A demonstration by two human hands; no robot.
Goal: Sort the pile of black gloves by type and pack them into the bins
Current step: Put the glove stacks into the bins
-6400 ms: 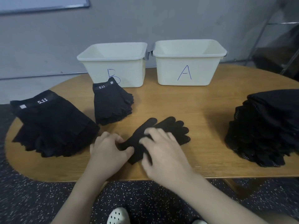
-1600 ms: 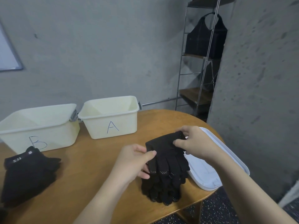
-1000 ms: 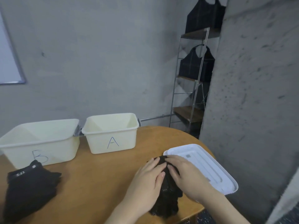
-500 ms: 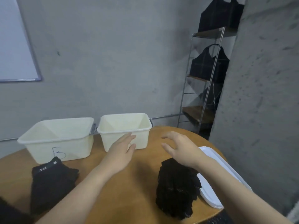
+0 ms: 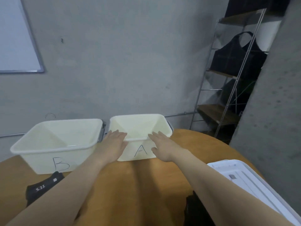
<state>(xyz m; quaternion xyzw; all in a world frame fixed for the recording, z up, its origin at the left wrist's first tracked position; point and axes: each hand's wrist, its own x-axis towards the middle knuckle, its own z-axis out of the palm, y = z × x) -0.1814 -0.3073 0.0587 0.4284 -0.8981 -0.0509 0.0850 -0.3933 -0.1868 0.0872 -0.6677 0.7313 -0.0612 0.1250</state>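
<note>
Both hands reach flat-fingered and released, holding nothing: left hand (image 5: pixel 112 146) and right hand (image 5: pixel 162 148) at bin A (image 5: pixel 140 128), contact unclear. Bin B (image 5: pixel 57 141) sits beside it. The arms half-hide 2 glove stacks on the bench (image 5: pixel 138 185): 5.11 gloves (image 5: pixel 40 188) and dark gloves (image 5: pixel 197 211)

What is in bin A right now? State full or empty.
Empty as far as shows: bin A reveals only bare cream inner walls, no gloves. Both hands, left hand and right hand, reach its front rim with straight fingers.
</note>
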